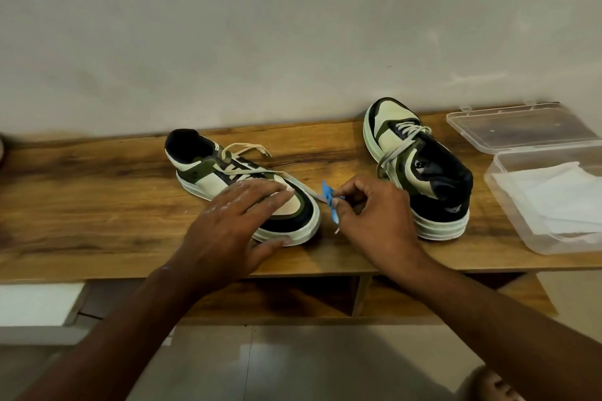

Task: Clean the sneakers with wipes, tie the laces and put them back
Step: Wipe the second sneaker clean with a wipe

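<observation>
Two cream, olive and black sneakers stand on a wooden shelf top [97, 205]. The left sneaker [208, 172] points its toe toward me, its laces loose. My left hand [234, 221] lies flat over its toe, fingers straight, thumb against the sole. One cream lace [303, 185] runs from this shoe to my right hand [374, 215], which pinches a small blue piece [329, 198] together with the lace end. The right sneaker [420, 166] stands behind my right hand, toe toward the wall, laces untied.
A clear plastic box [508, 208] holding white wipes [560, 198] sits at the right end, its hinged lid [521, 127] open toward the wall. The shelf backs onto a pale wall. Open compartments lie under the top board [325, 296]. My foot [488, 384] shows at the bottom right.
</observation>
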The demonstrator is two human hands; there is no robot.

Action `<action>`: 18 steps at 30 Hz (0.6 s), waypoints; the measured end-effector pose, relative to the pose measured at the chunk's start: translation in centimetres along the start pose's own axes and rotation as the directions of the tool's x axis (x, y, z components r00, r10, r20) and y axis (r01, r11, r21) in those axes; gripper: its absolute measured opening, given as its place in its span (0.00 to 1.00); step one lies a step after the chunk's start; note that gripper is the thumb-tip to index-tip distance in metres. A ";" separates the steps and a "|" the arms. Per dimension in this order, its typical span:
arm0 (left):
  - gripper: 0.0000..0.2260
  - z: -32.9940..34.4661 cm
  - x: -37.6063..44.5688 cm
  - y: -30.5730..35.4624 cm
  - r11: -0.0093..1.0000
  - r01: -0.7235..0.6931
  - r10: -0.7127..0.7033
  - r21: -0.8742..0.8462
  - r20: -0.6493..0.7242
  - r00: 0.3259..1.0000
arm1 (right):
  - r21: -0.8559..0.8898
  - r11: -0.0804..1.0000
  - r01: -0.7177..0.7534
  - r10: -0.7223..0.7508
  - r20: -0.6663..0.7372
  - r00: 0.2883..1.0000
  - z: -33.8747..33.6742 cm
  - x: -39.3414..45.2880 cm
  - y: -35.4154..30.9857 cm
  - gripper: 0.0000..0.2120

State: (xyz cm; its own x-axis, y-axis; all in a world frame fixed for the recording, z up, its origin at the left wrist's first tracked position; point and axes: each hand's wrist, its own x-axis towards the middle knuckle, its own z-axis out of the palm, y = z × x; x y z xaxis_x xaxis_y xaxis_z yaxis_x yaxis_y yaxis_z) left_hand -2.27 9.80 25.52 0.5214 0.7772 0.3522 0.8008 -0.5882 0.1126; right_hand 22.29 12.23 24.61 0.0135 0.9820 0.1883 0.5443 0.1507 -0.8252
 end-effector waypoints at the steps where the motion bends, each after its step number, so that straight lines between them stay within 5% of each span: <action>1: 0.30 0.4 0.3 0.0 1.000 -0.010 0.011 -0.025 0.019 1.000 | 0.009 0.999 -0.039 0.039 -0.015 0.999 -0.1 0.1 0.2 0.04; 8: 0.28 1.5 1.1 -0.7 0.958 0.035 0.000 -0.285 0.123 0.992 | 0.159 0.979 -0.126 0.116 0.071 0.991 1.8 -1.6 -0.1 0.08; 13: 0.27 1.3 1.0 -1.0 0.916 0.079 -0.032 -0.394 0.125 0.992 | 0.124 0.989 0.083 -0.081 -0.018 0.997 2.7 -3.9 -0.6 0.11; 18: 0.29 1.3 1.1 -0.9 0.915 0.106 -0.051 -0.388 0.150 0.987 | -0.021 0.957 0.289 -0.284 0.116 0.952 3.6 -5.7 -1.3 0.11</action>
State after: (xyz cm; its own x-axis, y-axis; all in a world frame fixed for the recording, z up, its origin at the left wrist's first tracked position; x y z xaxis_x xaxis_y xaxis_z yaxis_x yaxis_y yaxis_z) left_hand -2.05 11.49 24.58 0.5182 0.8309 0.2025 0.6741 -0.5426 0.5011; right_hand 18.50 6.84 22.72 -0.2395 0.9048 0.3520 0.5429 0.4254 -0.7241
